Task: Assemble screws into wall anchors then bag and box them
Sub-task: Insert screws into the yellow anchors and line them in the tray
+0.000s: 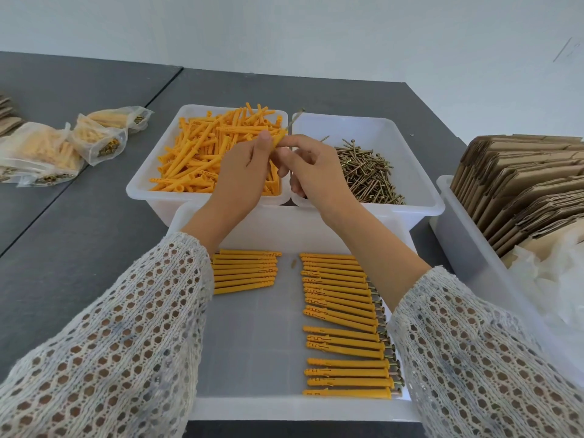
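An orange anchor (pixel 278 141) with a screw (pixel 295 120) sticking out of its far end is held up near the centre of the frame, over the gap between two white bins. The left hand (pixel 243 175) pinches the anchor between thumb and fingers; the right hand (pixel 311 172) has its forefinger and thumb closed on the same anchor from the right, so both hands meet on it. The screw slants toward the upper right, its head above the bin rim.

Behind the left hand, the left bin (pixel 143 184) holds a heap of loose orange anchors. Behind the right hand, the right bin (pixel 420 184) holds a pile of brass-coloured screws.

Below the wrists, in the lower centre, a shallow white tray (pixel 268 343) holds two columns of laid-out anchors: a short column (pixel 245 271) at left and a long column (pixel 343 324) at right, with screw heads showing at its right ends.

At upper left, on the grey bench (pixel 79 248), lie filled clear bags (pixel 57 147). At the right edge, another bin (pixel 467 248) holds flattened cardboard boxes (pixel 521 191).
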A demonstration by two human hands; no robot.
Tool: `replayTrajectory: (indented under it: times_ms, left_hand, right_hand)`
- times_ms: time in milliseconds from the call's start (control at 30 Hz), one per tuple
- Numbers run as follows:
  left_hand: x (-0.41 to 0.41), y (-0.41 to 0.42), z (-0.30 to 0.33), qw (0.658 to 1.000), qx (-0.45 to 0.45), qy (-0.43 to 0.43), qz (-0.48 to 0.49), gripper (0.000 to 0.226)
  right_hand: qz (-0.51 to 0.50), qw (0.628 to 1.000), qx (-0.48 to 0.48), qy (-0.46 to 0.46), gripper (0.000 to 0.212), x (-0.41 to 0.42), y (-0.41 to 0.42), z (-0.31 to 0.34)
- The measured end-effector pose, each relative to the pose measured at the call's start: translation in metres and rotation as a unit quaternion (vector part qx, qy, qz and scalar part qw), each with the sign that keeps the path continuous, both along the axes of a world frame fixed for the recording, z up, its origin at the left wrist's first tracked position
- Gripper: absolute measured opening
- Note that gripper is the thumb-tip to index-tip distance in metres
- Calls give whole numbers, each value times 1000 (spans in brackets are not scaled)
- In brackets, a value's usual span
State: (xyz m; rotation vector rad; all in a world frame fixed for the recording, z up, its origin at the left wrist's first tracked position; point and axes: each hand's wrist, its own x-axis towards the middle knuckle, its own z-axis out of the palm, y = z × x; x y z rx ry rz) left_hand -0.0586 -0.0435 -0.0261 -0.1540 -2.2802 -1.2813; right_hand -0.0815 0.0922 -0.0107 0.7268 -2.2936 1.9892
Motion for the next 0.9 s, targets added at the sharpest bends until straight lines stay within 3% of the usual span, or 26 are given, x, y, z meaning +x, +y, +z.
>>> replayTrajectory:
  times_ms: [133,367,533,633,700,767,833,900]
  left_hand:
    - [-1,-1,1,999,19,-28,-2,62]
    - [-4,-7,0,994,35,-79,-60,63]
    - [-7,-11,8,972,176,-139,-64,67]
    - [-8,-16,12,947,269,-160,-72,66]
    - [-8,-17,13,926,335,-164,-61,67]
    - [-9,-17,14,915,366,-166,-40,65]
    - [-8,-17,14,912,372,-169,-37,61]
    - [-7,-18,14,910,377,-171,-37,57]
  right_hand:
    - [9,1000,-9,27,18,3,-4,-3]
    - [15,1000,-15,-2,14,10,-11,0]
    - [59,996,-28,-68,20,20,-11,18]
    - [161,982,32,-90,23,28,-6,28]
    - [257,950,160,-82,19,34,-4,28]
    - [336,884,317,-72,13,42,-4,23]
    - [364,816,446,-44,11,52,-10,12]
    - [349,772,529,42,10,65,-21,-3]
